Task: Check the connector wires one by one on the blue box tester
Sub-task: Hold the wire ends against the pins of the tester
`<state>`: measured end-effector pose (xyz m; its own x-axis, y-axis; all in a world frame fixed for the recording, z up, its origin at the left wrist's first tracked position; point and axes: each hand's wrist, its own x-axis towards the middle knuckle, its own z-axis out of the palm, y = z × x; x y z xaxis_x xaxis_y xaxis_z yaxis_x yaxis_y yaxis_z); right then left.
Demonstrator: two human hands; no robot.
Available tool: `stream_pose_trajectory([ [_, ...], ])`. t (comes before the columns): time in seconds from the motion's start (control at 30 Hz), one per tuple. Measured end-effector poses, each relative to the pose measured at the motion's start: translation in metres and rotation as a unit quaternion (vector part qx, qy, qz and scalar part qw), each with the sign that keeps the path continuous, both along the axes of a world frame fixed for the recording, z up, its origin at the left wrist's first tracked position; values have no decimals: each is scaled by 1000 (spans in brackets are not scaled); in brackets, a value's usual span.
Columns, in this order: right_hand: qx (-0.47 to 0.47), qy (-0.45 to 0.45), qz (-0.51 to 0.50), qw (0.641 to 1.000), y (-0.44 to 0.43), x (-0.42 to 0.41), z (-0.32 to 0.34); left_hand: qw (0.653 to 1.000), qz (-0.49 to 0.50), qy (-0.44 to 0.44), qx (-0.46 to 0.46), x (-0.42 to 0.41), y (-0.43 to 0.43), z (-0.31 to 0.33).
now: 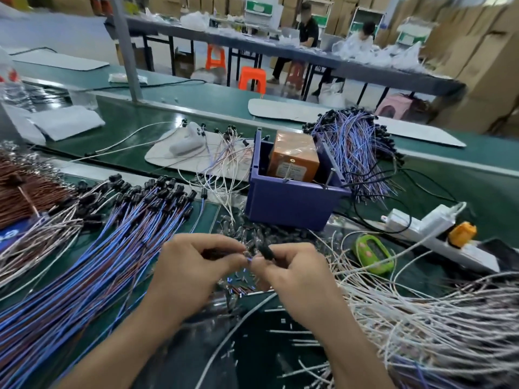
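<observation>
The blue box tester [289, 203] stands mid-table with an orange-brown block [295, 155] inside it. In front of it my left hand [188, 268] and my right hand [295, 273] meet, fingers curled. Between them they pinch a connector wire: my right hand holds its black connector [266, 251], my left hand the other dark end, and a short blue wire shows between the fingertips. A large fan of blue and brown connector wires [98, 262] lies at the left. Another bundle [356, 147] sits behind the box at the right.
White wires [421, 310] pile at the right and loosely behind the box. A white power strip [429, 228] with an orange plug [462, 234] and a green device [372, 255] lie right of the box. Copper-brown wires [25, 189] lie far left. People sit at a far table.
</observation>
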<state>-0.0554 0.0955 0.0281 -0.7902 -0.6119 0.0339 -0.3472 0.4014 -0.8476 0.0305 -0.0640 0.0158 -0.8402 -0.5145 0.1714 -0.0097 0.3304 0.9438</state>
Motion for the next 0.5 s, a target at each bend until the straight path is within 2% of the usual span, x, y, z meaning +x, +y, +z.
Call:
stream_pose_trajectory([
  [0.13, -57, -73, -38, 995, 1, -7, -7, 993, 11, -28, 117, -5, -17, -1],
  [0.27, -73, -112, -41, 990, -4, -6, -14, 979, 13, -15, 201, -6, -22, -1],
  [0.5, -132, -159, -41, 978, -7, 0, -12, 959, 51, 48, 273, -6, -20, 5],
])
